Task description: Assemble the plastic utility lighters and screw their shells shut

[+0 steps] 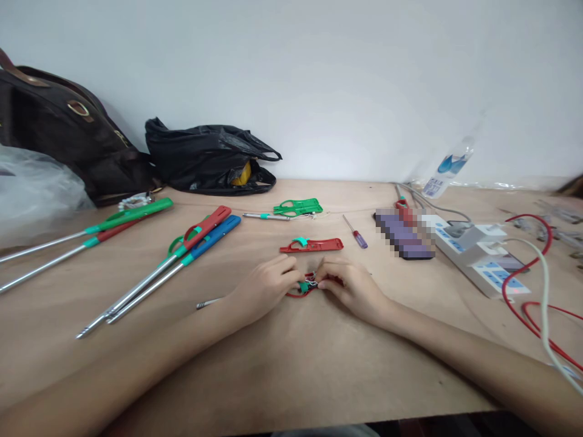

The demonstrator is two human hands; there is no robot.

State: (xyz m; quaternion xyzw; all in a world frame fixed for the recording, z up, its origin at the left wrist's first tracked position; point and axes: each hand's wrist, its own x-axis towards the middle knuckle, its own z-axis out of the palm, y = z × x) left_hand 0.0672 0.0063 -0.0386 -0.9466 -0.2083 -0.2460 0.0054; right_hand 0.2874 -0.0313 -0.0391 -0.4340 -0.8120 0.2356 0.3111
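My left hand (268,282) is closed on an open red plastic handle half (298,295) lying low over the table. A teal-green piece and thin white wires (311,281) show inside it, between my two hands. My right hand (348,282) pinches at the wires from the other side; its fingertips partly hide what they grip. A striped metal tube (208,303) sticks out from behind my left forearm. Just beyond my hands lies another red handle half (314,245) with a teal-green piece on it.
Farther back are a green handle half (298,207), a metal rod (266,216) and a screwdriver (355,232). Assembled rods with coloured handles (207,227) lie left, near a black bag (204,158). A phone (403,233), power strip (478,261), cables and bottle (449,169) stand right.
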